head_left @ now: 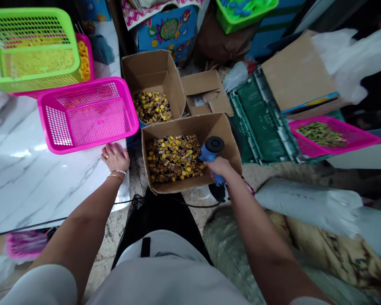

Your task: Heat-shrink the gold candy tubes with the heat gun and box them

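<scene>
My right hand (220,166) is wrapped round a blue tool with a black round end (212,149), held over the near cardboard box (222,127). That box holds several small yellow and black pieces (173,157). My left hand (115,156) rests fingers-down on the white marble table (34,178), at the near corner of an empty pink basket (87,114). Nothing shows in the left hand. A second cardboard box (152,70) behind holds more of the same yellow and black pieces.
A green basket (31,48) sits on another pink basket at the back left. A dark green crate (263,123) and a pink tray of greenish pieces (330,135) lie to the right. A cable runs over the floor. Padded bundles lie at my right.
</scene>
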Action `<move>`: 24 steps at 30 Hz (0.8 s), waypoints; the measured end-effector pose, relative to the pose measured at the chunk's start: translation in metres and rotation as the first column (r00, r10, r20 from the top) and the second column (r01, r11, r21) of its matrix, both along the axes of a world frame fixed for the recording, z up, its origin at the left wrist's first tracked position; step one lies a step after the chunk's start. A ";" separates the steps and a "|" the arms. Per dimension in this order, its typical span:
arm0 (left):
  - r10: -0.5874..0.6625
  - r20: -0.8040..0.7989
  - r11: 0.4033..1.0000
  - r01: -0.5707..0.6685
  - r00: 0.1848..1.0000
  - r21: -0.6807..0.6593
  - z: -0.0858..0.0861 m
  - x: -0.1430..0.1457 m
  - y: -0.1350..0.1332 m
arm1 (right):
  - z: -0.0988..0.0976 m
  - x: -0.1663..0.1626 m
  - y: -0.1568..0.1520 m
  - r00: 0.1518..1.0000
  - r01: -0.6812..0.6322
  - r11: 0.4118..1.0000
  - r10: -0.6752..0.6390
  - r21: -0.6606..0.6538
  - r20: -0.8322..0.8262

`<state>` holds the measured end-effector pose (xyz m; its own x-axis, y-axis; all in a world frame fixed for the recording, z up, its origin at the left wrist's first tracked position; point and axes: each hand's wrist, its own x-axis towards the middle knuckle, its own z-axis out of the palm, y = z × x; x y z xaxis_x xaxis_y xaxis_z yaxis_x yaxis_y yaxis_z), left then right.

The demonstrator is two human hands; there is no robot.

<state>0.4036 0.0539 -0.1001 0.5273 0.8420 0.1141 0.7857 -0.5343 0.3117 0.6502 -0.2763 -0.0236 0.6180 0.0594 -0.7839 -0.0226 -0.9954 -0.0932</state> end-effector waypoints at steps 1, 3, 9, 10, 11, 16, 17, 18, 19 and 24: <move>-0.001 -0.004 1.000 0.001 1.000 0.007 0.000 0.000 0.000 | 0.000 -0.002 0.009 0.999 0.038 0.997 -0.039 0.061 0.020; -0.003 -0.008 1.000 0.003 1.000 0.010 0.001 0.000 0.000 | -0.001 -0.011 0.028 0.993 0.061 0.986 -0.077 0.156 0.093; 0.010 0.017 1.000 -0.010 1.000 -0.016 0.004 0.001 -0.001 | -0.002 -0.076 0.070 0.974 -0.141 0.947 0.081 0.288 0.211; 0.009 0.021 1.000 -0.008 1.000 -0.021 0.005 0.001 -0.002 | -0.003 -0.087 0.069 0.979 -0.140 0.939 0.084 0.315 0.186; 0.008 0.023 1.000 -0.007 1.000 -0.025 0.005 0.001 -0.002 | -0.004 -0.094 0.064 0.983 -0.126 0.935 0.075 0.330 0.165; 0.012 0.003 1.000 -0.012 1.000 -0.008 0.002 0.001 -0.002 | -0.017 -0.084 0.025 0.966 0.172 0.938 -0.220 0.302 0.132; 0.015 -0.004 1.000 -0.015 1.000 -0.001 0.002 0.000 -0.002 | -0.021 -0.076 0.021 0.947 0.238 0.923 -0.290 0.302 0.140; 0.017 -0.011 1.000 -0.016 1.000 0.007 0.001 0.000 -0.002 | -0.024 -0.068 0.020 0.925 0.289 0.905 -0.348 0.313 0.151; 0.018 -0.018 1.000 -0.018 1.000 0.016 0.001 0.000 -0.002 | -0.027 -0.061 0.022 0.908 0.326 0.883 -0.392 0.337 0.150; 0.020 -0.040 0.999 -0.019 0.999 0.026 0.002 -0.002 -0.002 | -0.042 -0.053 0.050 0.909 0.380 0.769 -0.414 0.514 -0.053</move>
<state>0.4017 0.0522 -0.0983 0.5158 0.8490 0.1148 0.8075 -0.5265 0.2659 0.5970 -0.2260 -0.0658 0.7187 0.1718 -0.6738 -0.3830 -0.7110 -0.5898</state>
